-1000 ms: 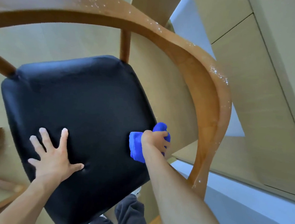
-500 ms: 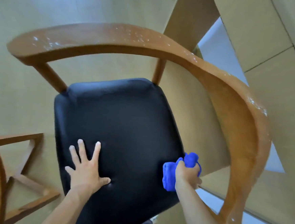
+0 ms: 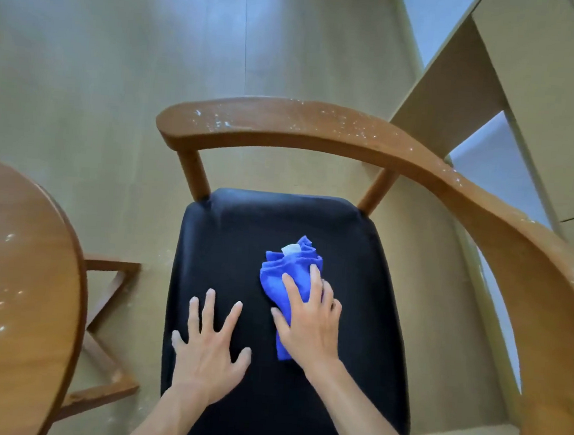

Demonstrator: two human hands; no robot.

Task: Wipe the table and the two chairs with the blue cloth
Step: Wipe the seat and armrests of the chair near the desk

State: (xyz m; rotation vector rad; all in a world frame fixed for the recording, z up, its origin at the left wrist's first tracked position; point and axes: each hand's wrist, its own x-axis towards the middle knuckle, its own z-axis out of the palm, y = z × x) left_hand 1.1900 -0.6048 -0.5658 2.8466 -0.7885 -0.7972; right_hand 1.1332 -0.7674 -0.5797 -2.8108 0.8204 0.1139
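Down through the head camera, I looked onto the black seat [image 3: 264, 404] of the wooden chair [image 3: 320, 124], and everything else sat around that seat. My left hand [image 3: 208, 352] lay flat on the seat's near left part, fingers spread wide and holding nothing. My right hand [image 3: 308, 325] pressed the bunched blue cloth [image 3: 278, 282] down onto the middle of the seat, fingers fairly straight over it, with a pale tag showing at the cloth's far end. Beyond and to the right of the seat curved the chair's backrest rail, speckled with white flecks. Left of the seat stood the round wooden table [image 3: 16, 282], its top flecked too.
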